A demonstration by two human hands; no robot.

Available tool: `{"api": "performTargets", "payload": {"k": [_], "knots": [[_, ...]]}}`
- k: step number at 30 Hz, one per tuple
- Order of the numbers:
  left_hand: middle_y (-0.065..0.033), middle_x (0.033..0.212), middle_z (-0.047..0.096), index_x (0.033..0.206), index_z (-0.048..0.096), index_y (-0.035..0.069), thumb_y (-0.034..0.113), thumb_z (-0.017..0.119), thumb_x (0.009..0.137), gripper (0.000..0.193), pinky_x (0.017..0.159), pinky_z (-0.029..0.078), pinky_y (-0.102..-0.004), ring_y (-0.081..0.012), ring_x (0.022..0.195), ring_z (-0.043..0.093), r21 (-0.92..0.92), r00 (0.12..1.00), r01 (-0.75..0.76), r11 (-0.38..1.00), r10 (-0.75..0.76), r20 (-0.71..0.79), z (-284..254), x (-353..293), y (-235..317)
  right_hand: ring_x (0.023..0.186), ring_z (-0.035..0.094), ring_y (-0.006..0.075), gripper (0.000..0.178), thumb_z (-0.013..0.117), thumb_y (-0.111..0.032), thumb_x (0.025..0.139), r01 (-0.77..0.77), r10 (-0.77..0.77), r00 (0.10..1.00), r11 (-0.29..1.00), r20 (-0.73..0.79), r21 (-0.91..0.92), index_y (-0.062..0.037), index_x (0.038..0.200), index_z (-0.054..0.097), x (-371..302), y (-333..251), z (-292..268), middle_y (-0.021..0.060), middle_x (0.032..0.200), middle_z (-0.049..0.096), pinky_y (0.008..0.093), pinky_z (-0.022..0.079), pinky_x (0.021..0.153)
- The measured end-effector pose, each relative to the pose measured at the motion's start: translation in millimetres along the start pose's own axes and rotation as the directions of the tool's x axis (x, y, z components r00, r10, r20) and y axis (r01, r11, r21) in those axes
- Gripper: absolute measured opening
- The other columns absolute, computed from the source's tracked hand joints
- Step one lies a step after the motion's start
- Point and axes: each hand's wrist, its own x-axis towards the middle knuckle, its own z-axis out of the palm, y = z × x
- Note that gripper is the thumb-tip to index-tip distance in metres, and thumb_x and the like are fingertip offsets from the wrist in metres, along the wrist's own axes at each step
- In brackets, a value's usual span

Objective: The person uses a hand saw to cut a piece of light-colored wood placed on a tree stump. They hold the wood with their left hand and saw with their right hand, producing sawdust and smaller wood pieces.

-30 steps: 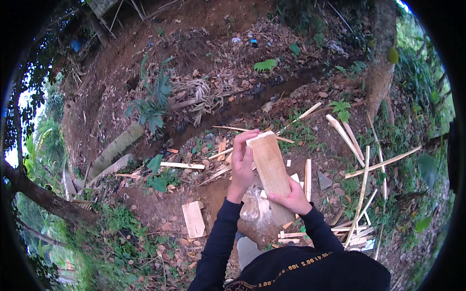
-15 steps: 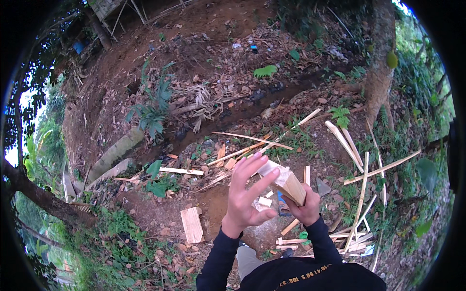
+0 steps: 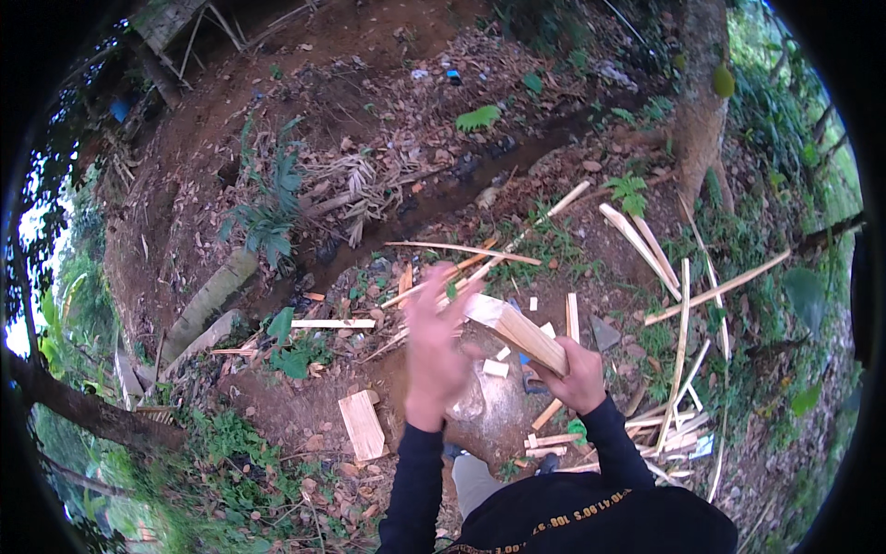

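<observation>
My right hand (image 3: 580, 377) is closed round the lower end of a thick, pale wooden block (image 3: 528, 334), its flat cut end tilted up and to the left. Beside that end my left hand (image 3: 434, 346) is raised and blurred by motion. Its fingers look stretched upward with the thumb apart, and nothing shows in it. Below the block, small pale wood offcuts (image 3: 496, 368) lie on the ground by a light dusty patch. A blue thing (image 3: 524, 359) there is partly hidden by the block and my right hand.
A broad wooden piece (image 3: 363, 427) lies to the left. Long split strips (image 3: 681, 355) and a pile of wood pieces (image 3: 674, 434) are at the right. Beyond runs a narrow muddy ditch (image 3: 406, 222). A tree trunk (image 3: 701, 102) stands at the far right.
My left hand has swung slightly left and down, away from the block's end. The block has tipped further left in my right hand. The view has shifted slightly.
</observation>
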Motion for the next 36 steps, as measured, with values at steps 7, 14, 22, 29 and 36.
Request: {"api": "performTargets", "payload": {"k": [7,14,22,29,36], "knots": [[-0.0206,0.144,0.043,0.147,0.025,0.002,0.086,0.031,0.082,0.106,0.113,0.032,-0.0466,-0.0334,0.135,0.042,-0.930,0.889,0.351,0.107,-0.351,0.295,65.0,-74.8,7.4,0.092,0.063,0.0323,0.050,0.074,-0.009,0.062,0.207,-0.203,0.978,0.964,0.042,-0.169,-0.0050,0.109,0.057,18.1,-10.5,13.9,0.0122,0.103,0.063,0.0416,0.051,0.077],[-0.0099,0.087,0.055,0.102,0.050,0.005,0.075,0.040,0.089,0.072,0.077,0.049,-0.0483,-0.0271,0.083,0.057,-0.879,0.451,-0.071,-0.472,-0.801,0.393,96.3,-115.7,-53.0,0.104,0.060,0.0319,0.055,0.077,-0.033,0.079,0.093,-0.090,0.939,0.996,0.331,0.007,-0.0045,0.121,0.055,-10.6,-10.0,18.2,0.0150,0.108,0.062,0.0399,0.046,0.091],[-0.0082,0.076,0.055,0.085,0.054,0.008,0.078,0.035,0.085,0.072,0.070,0.049,-0.0455,-0.0266,0.071,0.057,-0.906,0.173,0.025,-0.423,-0.890,0.421,109.2,-242.1,-87.4,0.087,0.063,0.0114,0.049,0.060,-0.049,0.094,-0.921,0.386,0.332,0.330,0.861,0.207,-0.0064,0.118,0.059,-147.1,116.9,96.9,0.0054,0.102,0.068,0.0292,0.052,0.071],[-0.0276,0.140,0.047,0.151,0.019,0.000,0.081,0.021,0.089,0.101,0.102,0.043,-0.0565,-0.0411,0.126,0.051,-0.628,0.233,0.431,-0.648,-0.592,0.771,208.2,-315.3,-131.2,0.096,0.063,0.0143,0.061,0.064,-0.052,0.090,-0.968,0.155,-0.131,0.192,0.979,-0.160,0.0018,0.119,0.062,-180.1,108.6,212.1,0.0091,0.106,0.066,0.0264,0.051,0.081],[-0.0137,0.100,0.067,0.113,0.059,0.003,0.051,0.044,0.101,0.052,0.067,0.052,-0.0325,-0.0223,0.088,0.068,-0.037,0.030,0.999,0.001,-0.626,0.779,271.1,-421.7,-161.9,0.119,0.054,0.0485,0.107,0.036,-0.081,0.085,-0.779,0.841,-0.114,0.255,0.529,-0.573,0.0189,0.117,0.057,-287.2,218.3,308.8,0.0421,0.118,0.056,0.0452,0.041,0.104]]}}
